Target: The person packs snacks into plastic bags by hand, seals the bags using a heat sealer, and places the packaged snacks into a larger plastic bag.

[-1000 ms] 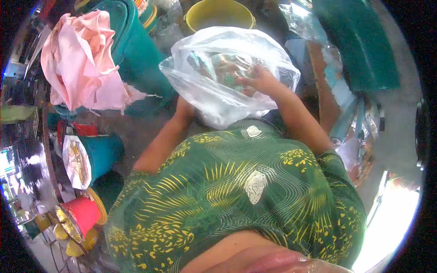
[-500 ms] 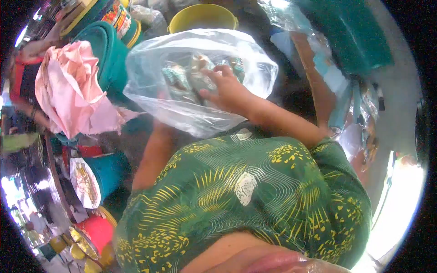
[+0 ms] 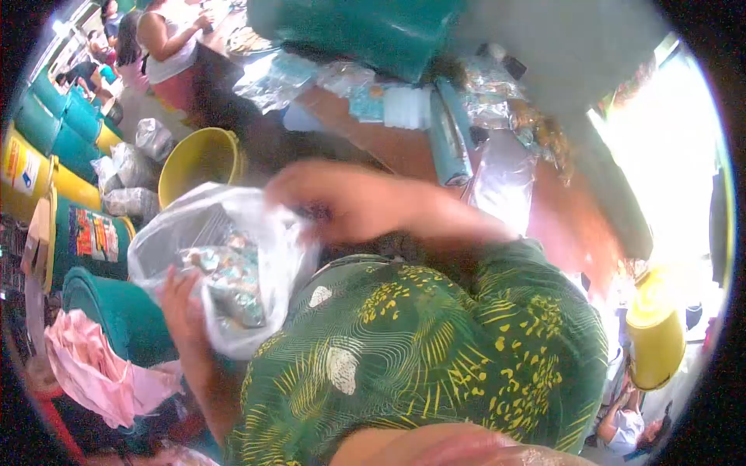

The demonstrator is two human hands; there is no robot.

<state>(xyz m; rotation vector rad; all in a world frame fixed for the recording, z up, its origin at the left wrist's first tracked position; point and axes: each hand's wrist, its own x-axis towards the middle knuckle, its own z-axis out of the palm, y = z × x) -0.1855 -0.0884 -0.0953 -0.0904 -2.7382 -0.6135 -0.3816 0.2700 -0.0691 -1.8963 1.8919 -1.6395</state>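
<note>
The brown tabletop (image 3: 377, 144) spreads from twelve to three o'clock, bearing clear and bluish plastic packs (image 3: 365, 101) and a blue roll (image 3: 451, 140) that points from twelve toward one. A large teal container (image 3: 350, 35) stands at its far side, at twelve. Teal bins (image 3: 35, 120) line the ten o'clock side. At eight, a nearer teal bin (image 3: 128, 318) has pink cloth (image 3: 93, 361) bunched over its rim.

The clear plastic bag (image 3: 221, 342) is at nine, against the person's front, holding teal-and-white packets (image 3: 241, 283). Its mouth gapes upward, leaning toward eleven; its long axis runs roughly eleven to five, and the packets slant ten to four. Just beyond its rim, at ten, an open yellow bucket (image 3: 198, 167) tips its mouth into view; its bottom is too dark to read. A yellow container (image 3: 657, 334) is at four.

A dark gap separates bag and tabletop, partly crossed by the right forearm. The bag's nine o'clock side leaves little room beside the nearer teal bin.

The hands are apart: the left hand (image 3: 183, 299) has its fingers against the bag's side; the right hand (image 3: 311, 198) is blurred at the opposite rim, its grip impossible to tell. Co-workers (image 3: 167, 50) appear between ten and eleven.
</note>
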